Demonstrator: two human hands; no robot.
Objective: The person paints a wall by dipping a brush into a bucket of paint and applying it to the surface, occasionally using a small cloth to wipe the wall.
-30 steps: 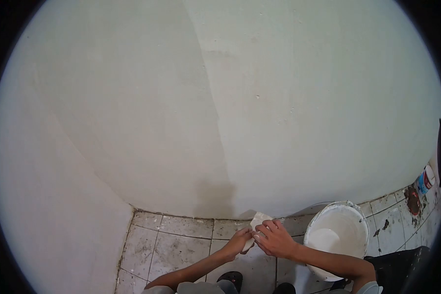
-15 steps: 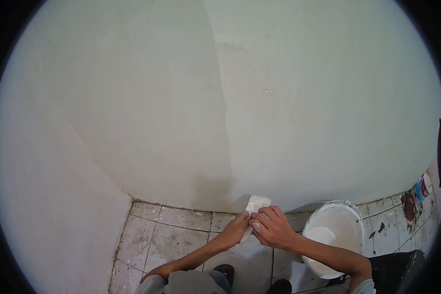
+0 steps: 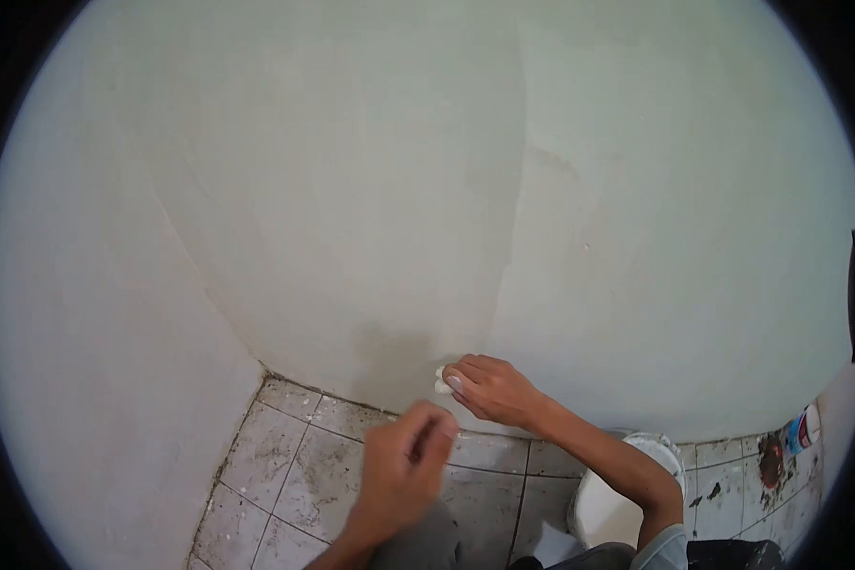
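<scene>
Right hand (image 3: 492, 389) is curling its fingers around a brush (image 3: 442, 380), of which only a white end is showing past the fingertips; the rest is hidden in the grip. The brush is touching the wall (image 3: 370, 190) low down, just above the seam with the tiled floor (image 3: 285, 446). A darker damp-looking patch (image 3: 389, 344) is sitting on the wall just left of the brush. Left hand (image 3: 401, 465) is hanging in the air below and left of the right hand, apart from it and off the wall, back of the hand toward the camera, fingers bent inward; it is motion-blurred, and I cannot tell whether it is pinching anything. A white bucket (image 3: 610, 503) is standing on the floor under the right forearm, partly covered by it. Farther right of that hand, a bottle (image 3: 801, 429) is lying near dark stains on the tiles.
</scene>
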